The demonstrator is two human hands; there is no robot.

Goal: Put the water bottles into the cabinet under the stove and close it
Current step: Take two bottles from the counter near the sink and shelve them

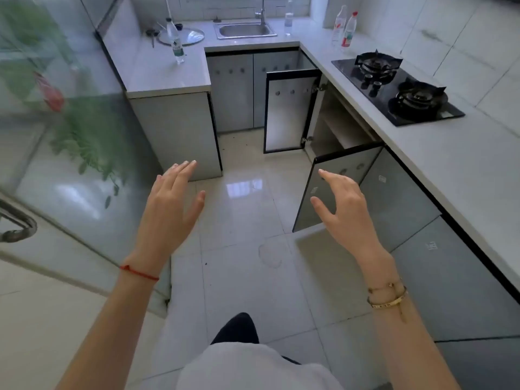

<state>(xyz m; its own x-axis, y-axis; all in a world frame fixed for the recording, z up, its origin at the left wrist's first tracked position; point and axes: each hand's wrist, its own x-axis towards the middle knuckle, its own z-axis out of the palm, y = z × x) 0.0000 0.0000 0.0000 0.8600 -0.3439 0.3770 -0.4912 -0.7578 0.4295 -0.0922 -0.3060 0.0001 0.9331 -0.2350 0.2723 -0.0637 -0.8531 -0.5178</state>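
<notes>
Four clear water bottles stand on the grey counter. One with a green label (176, 42) is on the left counter, one (289, 16) stands right of the sink, and two with red labels (338, 25) (349, 32) stand left of the black gas stove (396, 88). The cabinet under the stove (334, 128) has both doors open: the far door (289, 111) and the near door (334, 190). My left hand (168, 204) and my right hand (343, 206) are held out over the floor, fingers spread, empty. My right hand is in front of the near door.
A steel sink (244, 30) with a tap sits in the back counter. A round lid (187, 36) lies on the left counter. A glass sliding door (64, 130) with a metal handle fills the left side. The tiled floor (247, 220) lies between the counters.
</notes>
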